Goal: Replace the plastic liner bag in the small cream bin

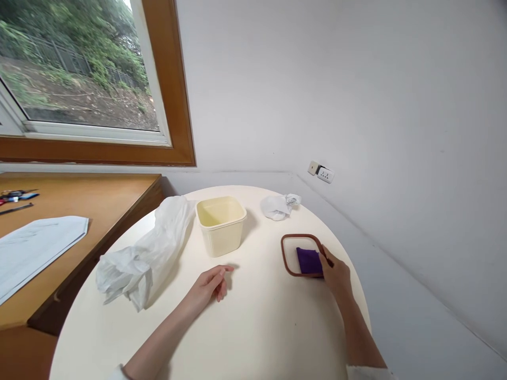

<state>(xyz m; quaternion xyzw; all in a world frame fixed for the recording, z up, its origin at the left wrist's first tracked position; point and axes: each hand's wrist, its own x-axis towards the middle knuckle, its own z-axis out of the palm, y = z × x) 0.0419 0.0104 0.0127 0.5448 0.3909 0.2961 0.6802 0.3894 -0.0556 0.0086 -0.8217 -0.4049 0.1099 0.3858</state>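
Observation:
On the right of the table, my right hand [336, 274] is closed on the right edge of a brown, rounded-square embroidery hoop [283, 253]. A folded purple cloth [309, 261] shows inside the hoop's outline, its right side against my fingers. Whether my fingers also pinch the cloth cannot be made out. My left hand [213, 282] is at the middle of the table with nothing in it, index finger stretched out and the other fingers loosely bent. Just beyond it stands a cream plastic bin [222, 240], upright, with no contents visible.
A crumpled white plastic bag [158, 243] lies left of the bin on the round white table [245, 338]. A smaller knotted bag [277, 207] sits at the back right. On the wooden desk [114, 195] are papers [35, 245] and small tools [18, 196]. Walls border the table's far and right sides.

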